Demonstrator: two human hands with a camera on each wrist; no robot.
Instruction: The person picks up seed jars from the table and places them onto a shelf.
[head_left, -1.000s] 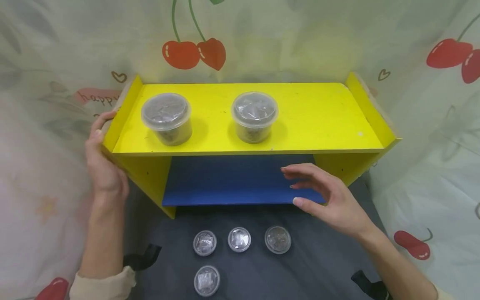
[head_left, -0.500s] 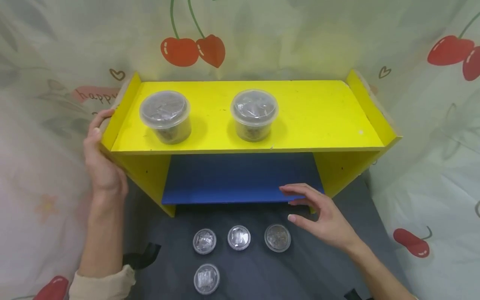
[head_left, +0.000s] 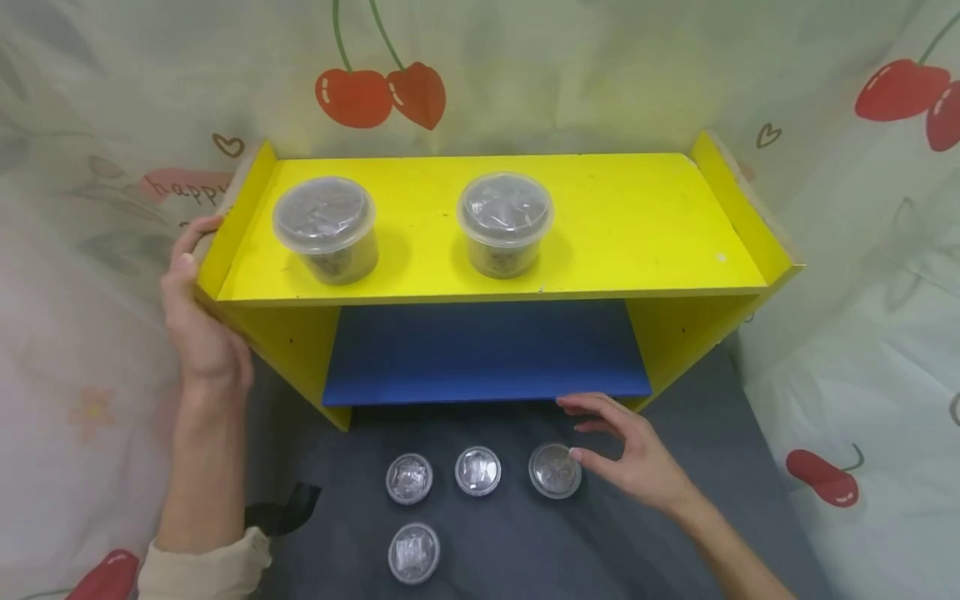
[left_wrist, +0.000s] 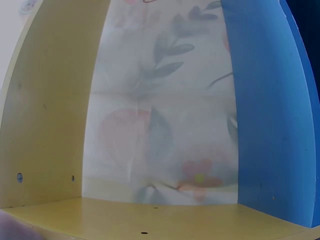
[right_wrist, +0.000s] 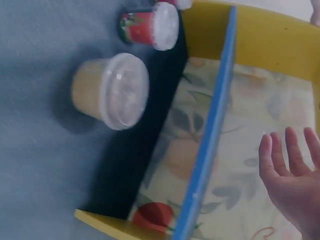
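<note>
My left hand (head_left: pixel 197 308) grips the left side panel of a yellow shelf (head_left: pixel 630 200) with a blue lower board (head_left: pixel 487 350). My right hand (head_left: pixel 630 458), fingers spread and slightly bent, is just right of a round lidded tub (head_left: pixel 553 472) on the dark cloth. The thumb overlaps the tub's rim in the head view; I cannot tell whether it touches. In the right wrist view this tub (right_wrist: pixel 90 90) looks tan with a clear lid. Left of it stand several smaller lidded cups, including a front one (head_left: pixel 414 553) and a back one (head_left: pixel 477 471).
Two larger lidded tubs stand on the shelf's top, one at the left (head_left: pixel 330 233) and one near the middle (head_left: pixel 506 229). A cherry-print curtain (head_left: pixel 585 75) surrounds the shelf. A black strap (head_left: pixel 288 510) lies by my left forearm.
My right hand has moved down from in front of the blue board to the right edge of the tan tub. The left hand keeps its grip on the shelf's side.
</note>
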